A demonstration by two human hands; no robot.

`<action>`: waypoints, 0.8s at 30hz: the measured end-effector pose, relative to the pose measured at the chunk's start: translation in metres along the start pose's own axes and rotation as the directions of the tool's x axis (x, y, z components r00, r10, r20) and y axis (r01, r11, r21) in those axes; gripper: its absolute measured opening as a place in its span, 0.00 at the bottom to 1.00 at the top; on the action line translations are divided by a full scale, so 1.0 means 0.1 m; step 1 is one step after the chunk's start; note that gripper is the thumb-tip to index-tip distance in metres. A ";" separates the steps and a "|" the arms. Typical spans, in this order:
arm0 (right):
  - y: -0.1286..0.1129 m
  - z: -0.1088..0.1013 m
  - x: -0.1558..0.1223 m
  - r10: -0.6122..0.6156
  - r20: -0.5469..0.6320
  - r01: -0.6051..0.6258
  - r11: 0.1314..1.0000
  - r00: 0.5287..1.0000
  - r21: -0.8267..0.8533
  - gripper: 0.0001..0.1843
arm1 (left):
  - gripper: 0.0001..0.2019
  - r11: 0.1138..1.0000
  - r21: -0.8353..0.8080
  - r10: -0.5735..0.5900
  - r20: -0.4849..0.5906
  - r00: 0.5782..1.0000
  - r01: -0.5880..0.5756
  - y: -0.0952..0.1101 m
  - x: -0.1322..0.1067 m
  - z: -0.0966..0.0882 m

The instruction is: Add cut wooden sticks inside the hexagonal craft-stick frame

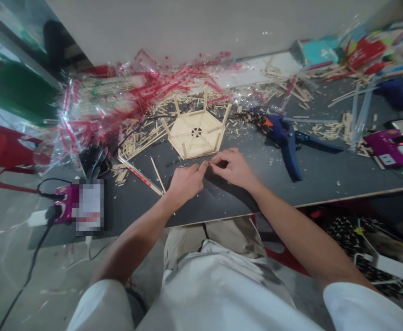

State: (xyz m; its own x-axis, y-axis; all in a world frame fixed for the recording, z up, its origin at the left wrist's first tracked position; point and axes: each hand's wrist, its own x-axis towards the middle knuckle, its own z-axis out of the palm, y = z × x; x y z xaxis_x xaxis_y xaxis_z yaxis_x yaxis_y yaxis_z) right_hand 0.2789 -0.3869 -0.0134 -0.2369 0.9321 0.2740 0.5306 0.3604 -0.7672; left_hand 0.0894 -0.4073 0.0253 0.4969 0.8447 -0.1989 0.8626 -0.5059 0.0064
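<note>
My left hand [186,184] and my right hand [230,168] meet over the dark grey table top [311,172], their fingertips close together. Anything pinched between them is too small to tell. A thin wooden stick [158,175] lies beneath my left wrist. Just beyond my fingers stands a hexagonal frame of wooden craft sticks [196,135], with upright stick legs at its corners. A red-marked wooden stick [139,176] lies left of my left hand. To the right of my right hand rests a blue hot glue gun [284,142].
Loose stick pieces [132,147] and torn clear-and-red plastic wrap [135,103] pile up behind the frame. Clear glue sticks [358,115] and a purple device [390,148] lie at the right. A cord runs to a pink-purple device [63,204] at the left. The table's front edge passes close to my body.
</note>
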 end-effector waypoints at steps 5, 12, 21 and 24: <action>0.00 -0.02 0.02 0.024 0.013 -0.024 0.999 1.000 0.027 0.05 | 0.28 1.000 -0.001 -0.003 -0.002 1.000 0.003 0.00 0.00 -0.01; 0.00 -0.04 0.03 0.054 0.030 -0.056 0.997 0.998 0.052 0.04 | 0.28 1.000 0.005 0.018 -0.012 1.000 -0.018 -0.01 0.00 0.00; 0.04 -0.03 0.02 0.057 0.014 -0.058 0.997 0.998 0.055 0.04 | 0.28 0.999 0.016 0.045 -0.019 0.999 -0.044 -0.02 -0.02 0.01; 0.03 -0.04 0.02 0.074 0.017 -0.075 0.996 0.997 0.053 0.05 | 0.28 0.999 0.011 0.048 -0.030 0.998 -0.048 -0.03 -0.02 0.01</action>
State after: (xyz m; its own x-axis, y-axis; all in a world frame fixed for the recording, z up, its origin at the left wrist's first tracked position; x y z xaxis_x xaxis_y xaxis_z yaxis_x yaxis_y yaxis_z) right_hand 0.2831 -0.3838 -0.0134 -0.2106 0.9555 0.2064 0.5032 0.2870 -0.8152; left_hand 0.0858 -0.4080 0.0249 0.5403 0.8243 -0.1693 0.8368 -0.5474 0.0054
